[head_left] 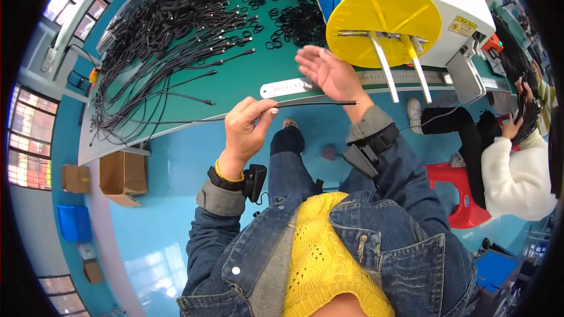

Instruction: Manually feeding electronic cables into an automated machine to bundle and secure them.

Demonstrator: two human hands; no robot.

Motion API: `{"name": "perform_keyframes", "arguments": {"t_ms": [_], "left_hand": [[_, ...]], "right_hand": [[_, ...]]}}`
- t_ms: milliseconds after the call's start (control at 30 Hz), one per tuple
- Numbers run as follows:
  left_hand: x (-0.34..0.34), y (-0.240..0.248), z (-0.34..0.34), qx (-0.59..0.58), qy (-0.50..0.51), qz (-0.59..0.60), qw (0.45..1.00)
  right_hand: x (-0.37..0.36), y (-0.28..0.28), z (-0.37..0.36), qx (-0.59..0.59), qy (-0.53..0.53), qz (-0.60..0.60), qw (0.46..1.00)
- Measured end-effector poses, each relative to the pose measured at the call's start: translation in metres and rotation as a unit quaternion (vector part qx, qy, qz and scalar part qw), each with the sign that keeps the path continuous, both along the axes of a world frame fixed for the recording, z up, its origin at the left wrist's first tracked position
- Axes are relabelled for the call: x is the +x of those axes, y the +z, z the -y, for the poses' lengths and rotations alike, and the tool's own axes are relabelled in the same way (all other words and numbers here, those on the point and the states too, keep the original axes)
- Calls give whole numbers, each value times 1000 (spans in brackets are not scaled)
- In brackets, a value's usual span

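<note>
A thin black cable is pinched between the thumb and fingers of my left hand. Its plug end sticks out to the right, past my right wrist, and the rest trails left to the pile on the table. My right hand is raised above the table edge, fingers apart, holding nothing. Just beyond it stands a white machine with a yellow disc and two metal prongs. Beneath my right hand a steel ruler lies along the front edge.
Several black cables with metal plugs spread over the green table. Small black loops lie beside the machine. A co-worker in white sits at right by a red stool, holding black cables. A cardboard box stands below the table's left end.
</note>
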State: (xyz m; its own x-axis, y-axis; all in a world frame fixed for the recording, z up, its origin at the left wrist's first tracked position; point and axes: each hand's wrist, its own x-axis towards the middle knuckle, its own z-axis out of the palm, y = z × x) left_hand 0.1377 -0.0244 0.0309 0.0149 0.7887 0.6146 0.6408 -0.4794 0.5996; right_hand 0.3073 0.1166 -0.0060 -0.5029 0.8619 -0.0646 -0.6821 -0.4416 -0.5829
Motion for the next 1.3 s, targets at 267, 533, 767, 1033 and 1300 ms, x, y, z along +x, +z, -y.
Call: {"name": "perform_keyframes", "arguments": {"t_ms": [267, 533, 767, 1033, 1300], "left_hand": [[3, 15, -4, 30, 2, 6, 1000], [61, 54, -29, 50, -101, -34, 993], [83, 84, -31, -15, -147, 25, 989], [92, 97, -1, -146, -199, 121, 962], [121, 88, -37, -103, -157, 102, 977]], "right_hand": [[61, 15, 83, 165, -55, 409, 896], [135, 81, 126, 620, -458, 563, 299], [156, 94, 132, 652, -432, 560, 273], [149, 80, 144, 682, -403, 531, 301], [171, 91, 113, 613, -444, 591, 278]]}}
